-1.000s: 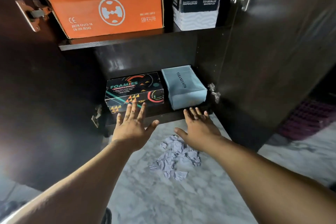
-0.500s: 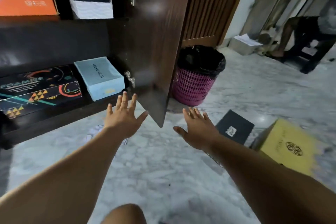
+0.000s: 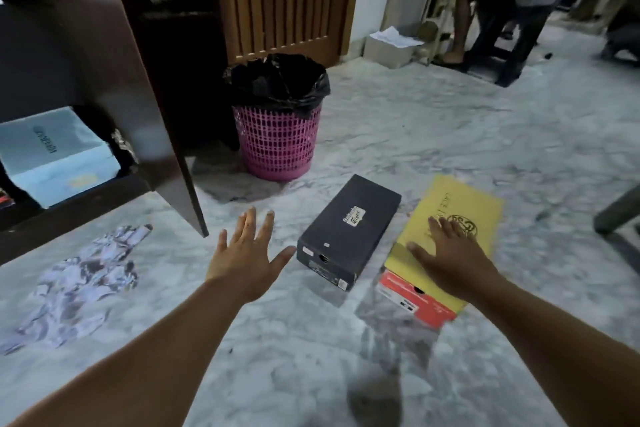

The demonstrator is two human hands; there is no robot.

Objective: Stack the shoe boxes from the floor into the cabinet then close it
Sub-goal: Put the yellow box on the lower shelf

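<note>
Two shoe boxes are seen on the marble floor (image 3: 450, 135) in the centre-right of the frame: a black box (image 3: 349, 229) and, just to its right, a yellow-lidded box (image 3: 450, 218) with a red base, lying side by side with a narrow gap between them. Both hands are held out with fingers straight and spread, and nothing is gripped by either. The left hand (image 3: 247, 258) is placed in the centre of the frame, its thumb tip close to the near left corner of the black box; whether contact is made cannot be told. The right hand (image 3: 450, 253) is seen over the yellow lid, palm down; whether the lid is touched cannot be told. At the left edge of the frame a pale blue box (image 3: 59, 156) is seen on the bottom shelf of the cabinet, whose dark door (image 3: 138, 97) is swung open. A pink basket (image 3: 277, 146) lined with a black bag is set on the floor behind the black box, in the upper centre. Crumpled paper (image 3: 79, 281) lies on the floor at lower left. A person's legs (image 3: 485, 10) are seen at upper right.
</note>
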